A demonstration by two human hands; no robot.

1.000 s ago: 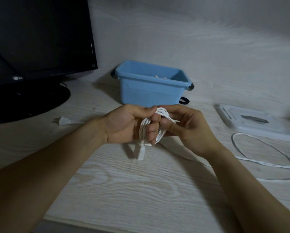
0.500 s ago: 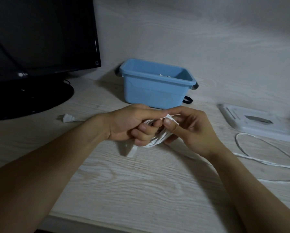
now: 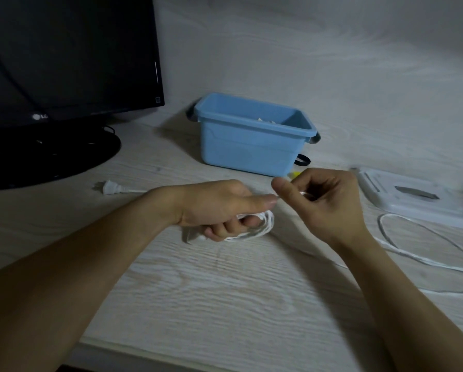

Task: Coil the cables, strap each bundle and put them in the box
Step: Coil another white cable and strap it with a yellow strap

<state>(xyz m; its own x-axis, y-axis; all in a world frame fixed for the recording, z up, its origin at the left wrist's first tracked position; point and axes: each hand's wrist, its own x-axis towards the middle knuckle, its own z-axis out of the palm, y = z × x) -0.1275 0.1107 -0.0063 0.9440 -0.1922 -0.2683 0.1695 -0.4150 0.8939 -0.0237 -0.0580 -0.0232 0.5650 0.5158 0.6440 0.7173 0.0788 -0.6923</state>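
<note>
My left hand (image 3: 219,208) grips a coiled white cable bundle (image 3: 262,225) low over the desk, its loops sticking out past my fingers. My right hand (image 3: 327,200) is just to the right of the bundle, fingers curled, pinching a white strand of the same cable (image 3: 303,194). The cable's loose run (image 3: 412,237) trails in a wide loop over the desk to the right. The blue box (image 3: 251,140) stands behind my hands with something white inside. A black strap (image 3: 302,159) and a small yellow piece (image 3: 294,174) lie at the box's right corner.
A black monitor (image 3: 64,57) on a round base (image 3: 50,157) fills the left. A white plug (image 3: 109,187) lies left of my left wrist. A flat white device (image 3: 412,197) sits at the right. The desk's front edge (image 3: 171,353) is near.
Both hands have dropped lower toward the desk with the bundle. My right hand has come off the coil and moved a little up and right, drawing a strand with it.
</note>
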